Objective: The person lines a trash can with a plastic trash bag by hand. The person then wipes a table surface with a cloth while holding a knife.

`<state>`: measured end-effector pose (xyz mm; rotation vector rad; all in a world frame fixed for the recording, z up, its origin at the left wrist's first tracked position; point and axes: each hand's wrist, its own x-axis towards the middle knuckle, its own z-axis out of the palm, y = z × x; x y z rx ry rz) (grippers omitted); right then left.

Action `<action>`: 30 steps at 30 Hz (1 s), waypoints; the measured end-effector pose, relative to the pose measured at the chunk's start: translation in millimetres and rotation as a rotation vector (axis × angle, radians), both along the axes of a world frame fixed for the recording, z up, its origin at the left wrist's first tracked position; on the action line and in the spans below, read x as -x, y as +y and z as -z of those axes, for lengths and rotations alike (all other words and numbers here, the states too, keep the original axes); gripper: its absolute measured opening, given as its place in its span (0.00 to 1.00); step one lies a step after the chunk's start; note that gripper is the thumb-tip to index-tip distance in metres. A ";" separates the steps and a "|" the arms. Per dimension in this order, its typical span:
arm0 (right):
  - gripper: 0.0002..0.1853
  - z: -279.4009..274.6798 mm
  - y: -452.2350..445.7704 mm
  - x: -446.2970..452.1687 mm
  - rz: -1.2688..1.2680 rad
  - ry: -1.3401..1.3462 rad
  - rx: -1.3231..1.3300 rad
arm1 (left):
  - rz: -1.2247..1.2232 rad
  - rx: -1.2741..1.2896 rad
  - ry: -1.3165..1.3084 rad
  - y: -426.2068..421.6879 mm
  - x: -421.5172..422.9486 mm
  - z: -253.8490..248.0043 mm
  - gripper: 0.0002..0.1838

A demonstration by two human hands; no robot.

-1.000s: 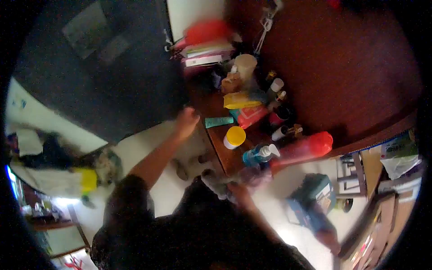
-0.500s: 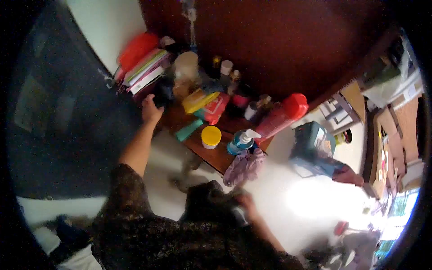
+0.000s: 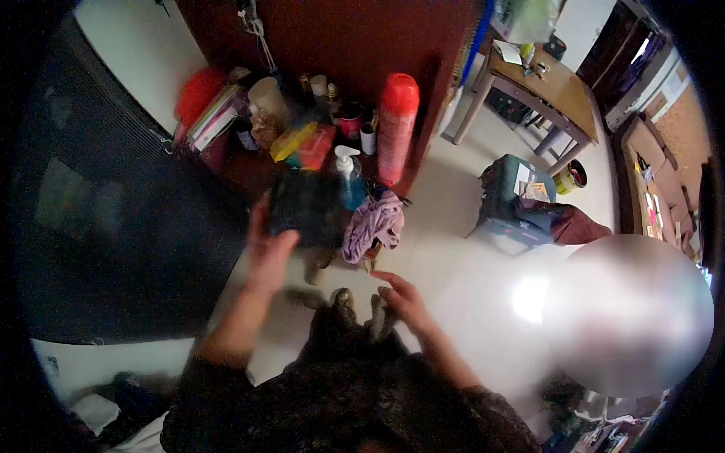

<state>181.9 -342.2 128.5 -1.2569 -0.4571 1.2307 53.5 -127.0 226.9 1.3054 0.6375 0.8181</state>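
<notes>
My left hand (image 3: 270,245) is closed on a dark, block-shaped object (image 3: 306,208), blurred by motion, so its kind cannot be made out. The object hangs over the front of a small brown table and hides part of its top. My right hand (image 3: 402,298) is to the right above the floor, fingers partly stretched and apart, with nothing visible in it. Closest to it is a crumpled mauve cloth (image 3: 375,225) at the table's front corner. Behind the cloth stands a blue pump bottle (image 3: 350,181) with a white top.
A tall red-capped pink can (image 3: 396,128) stands at the table's right. Books (image 3: 211,121), a yellow packet (image 3: 293,142) and small bottles crowd the back. A dark mesh panel (image 3: 136,196) is on the left; a grey-blue case (image 3: 510,189) is on the right.
My left hand has come back from beside the books and now has the dark object in it. My right hand has moved up slightly. The view has shifted, showing more of the room at right.
</notes>
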 end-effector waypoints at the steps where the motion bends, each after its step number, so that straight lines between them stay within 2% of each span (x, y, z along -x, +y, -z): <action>1: 0.21 -10.4 -7.3 0.1 0.007 0.002 -0.003 | 0.042 0.222 -0.046 -30.1 -14.2 0.1 0.33; 3: 0.27 -31.4 -21.7 -3.2 0.043 -0.092 -0.113 | 0.145 0.629 -0.126 -82.4 -39.5 2.1 0.30; 4: 0.27 -26.9 -25.8 -1.7 0.175 -0.053 -0.353 | 0.219 0.688 -0.087 -99.5 -47.2 5.5 0.27; 7: 0.30 -32.9 -54.2 -11.2 0.340 -0.041 -0.436 | 0.430 0.814 0.008 -148.1 -63.4 5.7 0.22; 9: 0.32 -24.9 -85.7 -13.1 0.407 -0.038 -0.264 | 0.461 0.819 -0.006 -174.8 -69.5 14.3 0.22; 11: 0.32 -33.1 -106.4 -15.7 0.396 0.070 -0.370 | 0.620 0.749 0.143 -187.3 -73.7 12.3 0.25; 13: 0.34 -27.3 -128.5 -16.6 0.444 0.122 -0.357 | 0.717 0.646 0.246 -195.7 -80.7 11.9 0.28; 15: 0.36 -30.2 -149.2 -17.3 0.513 0.182 -0.363 | 0.775 0.445 0.329 -203.2 -92.4 23.7 0.30; 17: 0.38 -16.8 -166.7 -16.0 0.582 0.184 -0.378 | 0.915 0.451 0.251 -215.5 -107.7 21.7 0.26; 19: 0.40 -17.1 -178.9 -12.3 0.641 0.213 -0.404 | 0.811 0.357 0.233 -231.0 -120.1 8.6 0.21; 20: 0.41 -19.5 -184.8 -9.2 0.659 0.202 -0.427 | 0.822 0.313 0.177 -239.2 -128.4 3.0 0.18; 21: 0.41 -17.7 -185.4 -3.5 0.736 0.194 -0.443 | 0.897 0.302 0.199 -243.3 -133.8 0.6 0.18; 23: 0.43 -7.6 -192.4 1.7 0.780 0.191 -0.573 | 0.954 0.204 0.055 -258.0 -144.7 -1.2 0.15; 24: 0.43 -6.3 -193.4 5.4 0.847 0.172 -0.580 | 1.039 0.081 0.052 -262.6 -149.4 -3.3 0.14; 26: 0.36 -4.8 -195.5 15.6 0.961 0.046 -0.847 | 1.132 0.054 0.011 -280.6 -152.3 -13.0 0.15; 27: 0.36 -13.1 -201.7 21.5 1.008 0.028 -0.848 | 1.157 0.024 -0.035 -287.7 -152.7 -20.7 0.15; 29: 0.44 -30.6 -218.2 30.9 1.057 0.356 -0.539 | 1.295 -0.013 -0.086 -300.2 -153.6 -41.9 0.15; 30: 0.48 -24.7 -219.2 33.0 1.024 0.517 -0.543 | 1.336 0.024 -0.071 -305.3 -153.6 -48.2 0.16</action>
